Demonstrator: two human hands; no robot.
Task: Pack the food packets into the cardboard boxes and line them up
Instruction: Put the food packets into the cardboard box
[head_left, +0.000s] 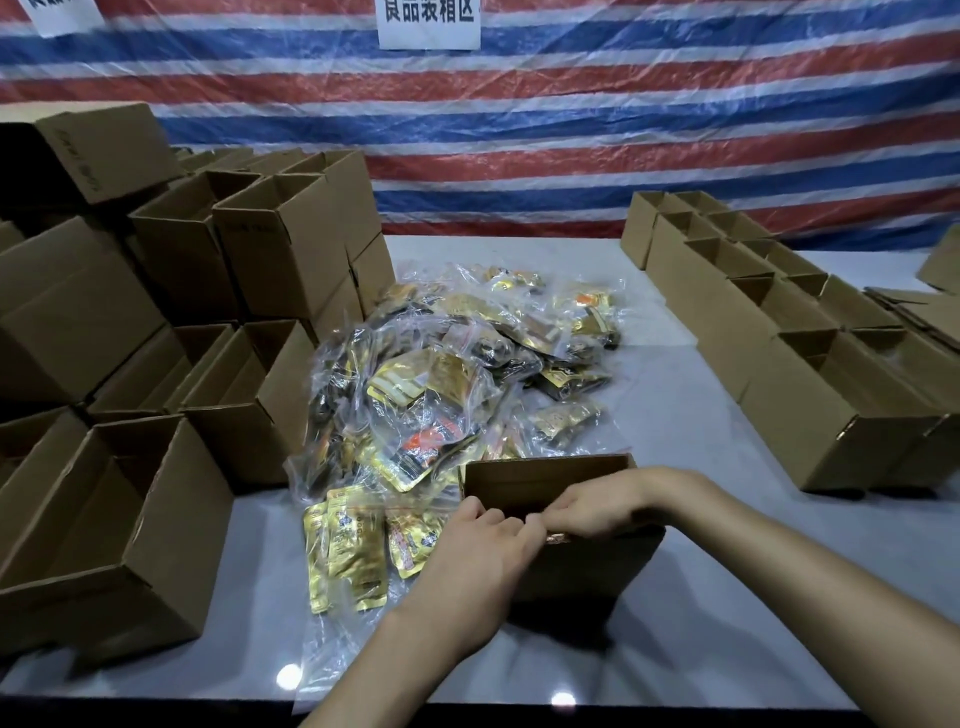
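Note:
An open cardboard box (545, 480) stands on the white table (675, 597) in front of me. My left hand (478, 545) and my right hand (587, 506) meet over its near rim with curled fingers. Between the fingertips shows a bit of a gold food packet (557, 538), mostly hidden inside the box. Which hand holds it is not plain. A heap of gold and dark food packets in clear plastic bags (457, 364) lies behind the box. One clear bag of gold packets (358, 551) lies flat to the left of it.
Stacks of open cardboard boxes (171, 364) fill the left side of the table. A row of smaller boxes (769, 332) runs along the right side, with flat cardboard sheets (919, 312) beyond. A striped tarpaulin (519, 130) hangs behind the table.

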